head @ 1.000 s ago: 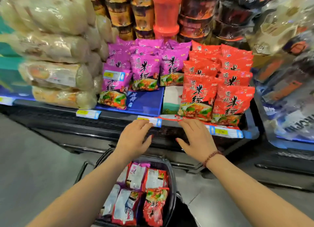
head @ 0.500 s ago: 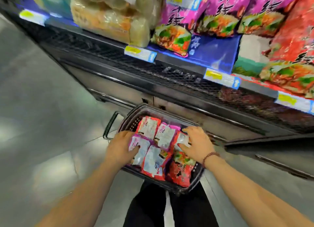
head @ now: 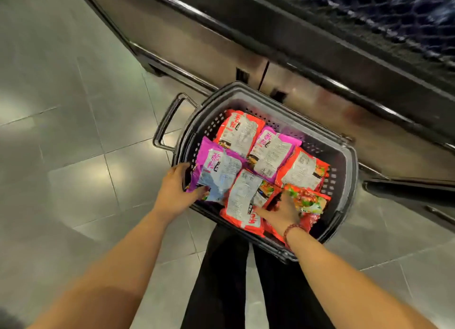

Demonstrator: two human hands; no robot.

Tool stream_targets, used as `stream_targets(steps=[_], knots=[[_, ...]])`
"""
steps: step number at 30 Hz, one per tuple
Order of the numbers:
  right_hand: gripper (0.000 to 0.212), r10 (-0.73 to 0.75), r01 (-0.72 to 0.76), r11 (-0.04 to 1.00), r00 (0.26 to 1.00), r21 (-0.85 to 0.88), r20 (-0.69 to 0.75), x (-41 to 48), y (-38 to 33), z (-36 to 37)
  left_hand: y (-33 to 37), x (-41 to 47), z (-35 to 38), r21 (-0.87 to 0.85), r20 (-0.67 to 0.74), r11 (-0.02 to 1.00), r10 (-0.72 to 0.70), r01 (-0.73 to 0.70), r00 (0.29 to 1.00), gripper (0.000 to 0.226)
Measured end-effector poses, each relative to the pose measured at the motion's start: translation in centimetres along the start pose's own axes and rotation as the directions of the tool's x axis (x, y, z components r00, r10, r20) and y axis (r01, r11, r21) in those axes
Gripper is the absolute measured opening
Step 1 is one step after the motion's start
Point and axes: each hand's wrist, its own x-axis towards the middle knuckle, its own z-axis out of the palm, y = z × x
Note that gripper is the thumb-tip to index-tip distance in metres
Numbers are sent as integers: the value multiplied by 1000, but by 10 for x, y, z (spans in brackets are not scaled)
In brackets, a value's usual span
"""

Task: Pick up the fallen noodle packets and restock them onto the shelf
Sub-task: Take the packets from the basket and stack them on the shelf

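A black shopping basket stands on the floor by the shelf base and holds several noodle packets. My left hand grips the near left purple packet, thumb on its lower edge and fingers behind it. My right hand reaches into the near right corner, its fingers curled round a red packet with a green picture. A red packet lying back side up sits between my hands. Further back lie another red packet, a purple packet and a red packet.
The dark metal shelf base runs diagonally across the top, with mesh above it. The basket handle sticks out to the left. Grey tiled floor lies on the left. My black trousers are just below the basket.
My view dropped from the stocked shelf to the basket. Both hands came down from the shelf edge into the basket and took hold of packets.
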Motion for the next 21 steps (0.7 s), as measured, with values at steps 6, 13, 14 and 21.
stream_targets(steps=[6,13,14,21], knots=[[84,141,-156,924,988,349,68,29,17,34,-6,31,31,-279,41,952,-117,124,992,88],[69,167,-181,803,983,567,77,44,13,48,-11,52,53,-300,36,933,-194,196,980,79],[53,153,-169,792,985,586,78,43,10,46,-11,52,55,-307,38,924,-229,229,973,84],[38,162,-189,744,982,641,102,47,13,27,-11,44,66,-389,141,850,-325,355,935,40]])
